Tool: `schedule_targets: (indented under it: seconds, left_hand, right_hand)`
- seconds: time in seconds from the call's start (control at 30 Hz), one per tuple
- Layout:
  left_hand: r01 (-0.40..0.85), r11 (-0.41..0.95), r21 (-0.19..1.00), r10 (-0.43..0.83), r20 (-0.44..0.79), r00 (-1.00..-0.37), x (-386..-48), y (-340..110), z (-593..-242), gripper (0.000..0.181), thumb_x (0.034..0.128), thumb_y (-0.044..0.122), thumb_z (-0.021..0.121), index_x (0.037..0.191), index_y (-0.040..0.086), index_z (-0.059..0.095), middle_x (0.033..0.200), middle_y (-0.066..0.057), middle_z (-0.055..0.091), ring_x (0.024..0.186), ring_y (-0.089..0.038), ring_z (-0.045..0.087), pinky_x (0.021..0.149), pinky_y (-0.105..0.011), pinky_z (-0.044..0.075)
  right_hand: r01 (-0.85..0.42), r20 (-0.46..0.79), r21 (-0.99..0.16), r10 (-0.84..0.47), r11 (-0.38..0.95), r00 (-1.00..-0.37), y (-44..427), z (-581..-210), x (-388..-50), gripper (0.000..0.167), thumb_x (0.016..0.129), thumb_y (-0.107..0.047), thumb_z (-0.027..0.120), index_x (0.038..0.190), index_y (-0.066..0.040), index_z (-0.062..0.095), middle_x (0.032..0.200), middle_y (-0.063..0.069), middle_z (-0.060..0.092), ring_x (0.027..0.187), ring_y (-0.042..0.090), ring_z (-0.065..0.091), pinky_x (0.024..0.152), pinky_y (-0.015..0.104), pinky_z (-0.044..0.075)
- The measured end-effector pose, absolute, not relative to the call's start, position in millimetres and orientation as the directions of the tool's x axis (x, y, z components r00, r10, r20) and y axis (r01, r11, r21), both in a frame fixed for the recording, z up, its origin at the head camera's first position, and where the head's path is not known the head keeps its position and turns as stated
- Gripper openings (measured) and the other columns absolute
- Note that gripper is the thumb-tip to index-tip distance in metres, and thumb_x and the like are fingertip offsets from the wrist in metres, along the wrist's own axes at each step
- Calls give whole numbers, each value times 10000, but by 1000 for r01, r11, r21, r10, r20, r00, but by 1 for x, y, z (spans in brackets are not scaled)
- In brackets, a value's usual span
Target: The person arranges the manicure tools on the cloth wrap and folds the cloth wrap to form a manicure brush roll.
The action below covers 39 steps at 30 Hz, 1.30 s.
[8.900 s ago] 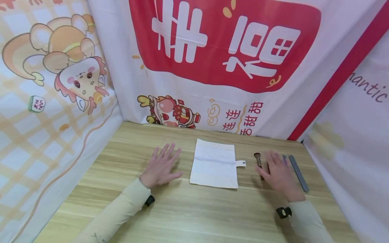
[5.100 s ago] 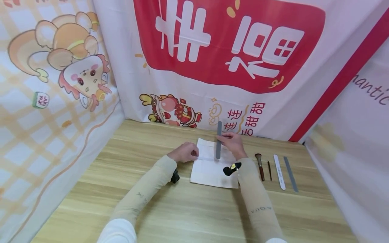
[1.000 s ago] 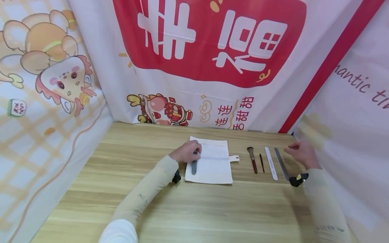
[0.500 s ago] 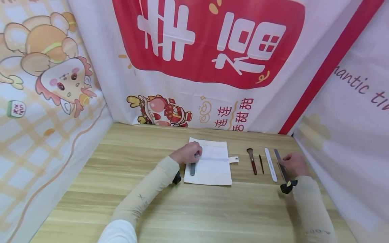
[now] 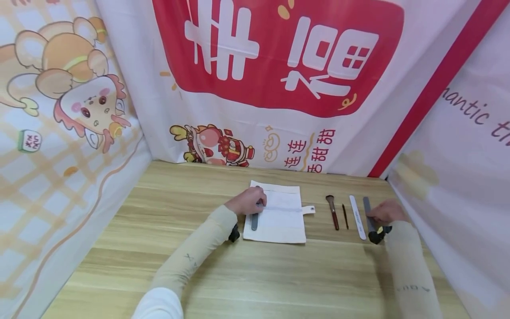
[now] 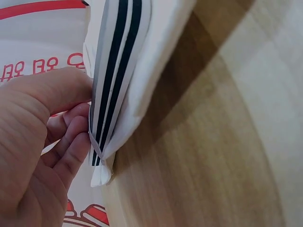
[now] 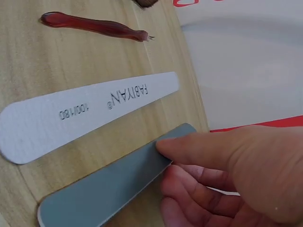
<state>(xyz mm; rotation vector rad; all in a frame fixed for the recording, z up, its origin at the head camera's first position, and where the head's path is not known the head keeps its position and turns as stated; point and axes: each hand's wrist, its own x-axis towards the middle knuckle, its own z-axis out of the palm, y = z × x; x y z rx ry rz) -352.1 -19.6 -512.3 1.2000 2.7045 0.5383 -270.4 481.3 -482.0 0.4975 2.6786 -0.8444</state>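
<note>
A white fabric pouch lies spread flat on the wooden table, its snap tab pointing right. On its left part rests a grey nail file, whose layered black-and-white edge faces the left wrist camera. My left hand pinches this file near its far end, where a thin band of the pouch crosses it. Farther right, my right hand holds a second grey nail file, thumb on top and curled fingers at its edge. Beside it lies a white nail file printed with lettering.
Left of the white file lie a thin reddish-brown cuticle trimmer with a forked tip and a brush with a brown handle. Printed cloth walls enclose the wooden table at the back and both sides.
Both hands first lay spread on the table. My right hand then carried one grey file onto the pouch, where my left hand took hold. It has since gone right and gripped the other grey file.
</note>
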Motion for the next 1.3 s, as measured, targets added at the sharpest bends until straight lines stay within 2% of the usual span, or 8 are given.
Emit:
schedule_targets:
  seconds: [0.1, 0.27, 0.53, 0.67, 0.8, 0.97, 1.13, 1.3]
  left_hand:
    - [697, 610, 376, 746, 24, -666, -353, -19, -514, 89, 956, 85, 725, 982, 124, 801, 993, -7, 683, 915, -144, 577, 906, -328, 533]
    - [690, 618, 378, 741, 15, -672, -353, -19, -514, 85, 981, 112, 719, 991, 128, 801, 986, -4, 672, 902, -138, 574, 894, -316, 526]
    - [648, 646, 404, 707, 5, -708, -349, -24, -514, 66, 992, 117, 715, 949, 131, 764, 972, -8, 662, 892, -146, 564, 882, -322, 518]
    - [633, 652, 418, 697, -1, -717, -350, -26, -515, 80, 999, 110, 706, 936, 138, 747, 968, 0, 649, 893, -142, 552, 872, -312, 505]
    - [625, 650, 433, 695, -6, -719, -351, -26, -515, 98, 1003, 105, 699, 918, 139, 734, 948, 4, 629, 884, -137, 539, 852, -302, 487]
    - [622, 645, 444, 697, -6, -717, -350, -24, -514, 108, 1006, 104, 694, 907, 132, 728, 923, 4, 611, 872, -133, 527, 827, -287, 466]
    - [617, 633, 468, 700, -7, -714, -349, -20, -512, 112, 1015, 95, 681, 913, 118, 722, 928, -1, 615, 867, -134, 540, 817, -281, 471]
    - [612, 635, 472, 695, -3, -719, -350, -20, -514, 130, 1020, 87, 673, 902, 118, 717, 914, 0, 614, 855, -130, 544, 815, -277, 474]
  right_hand:
    - [387, -404, -461, 200, 798, -893, 483, -478, -276, 261, 916, -245, 767, 829, -2, 724, 678, 3, 669, 654, 138, 625, 626, 283, 530]
    - [324, -428, -419, 130, 848, -894, 485, -466, -287, 296, 971, -298, 710, 912, -9, 676, 762, 23, 663, 728, 153, 613, 678, 284, 505]
    - [158, -212, -553, 45, 818, -976, 436, -447, -298, 361, 951, -303, 774, 1057, 42, 760, 818, -5, 749, 774, 117, 642, 694, 271, 526]
    - [160, -204, -566, 51, 808, -978, 401, -441, -311, 382, 966, -338, 769, 1134, 4, 763, 963, 44, 782, 832, 135, 677, 770, 318, 584]
    - [215, -247, -663, 62, 717, -967, 364, -442, -328, 372, 987, -301, 755, 1215, -8, 730, 1134, 129, 761, 999, 264, 737, 888, 380, 622]
    - [202, -226, -784, 34, 586, -974, 322, -453, -343, 361, 974, -239, 775, 1230, 10, 723, 1110, 118, 767, 1104, 336, 742, 979, 436, 605]
    - [156, -179, -852, 1, 500, -984, 283, -463, -354, 347, 968, -205, 783, 1224, 22, 729, 1113, 116, 769, 1052, 283, 755, 972, 418, 608]
    - [139, -134, -929, 39, 343, -990, 242, -479, -369, 315, 947, -161, 801, 1198, 22, 751, 1055, 81, 782, 876, 133, 741, 950, 412, 615]
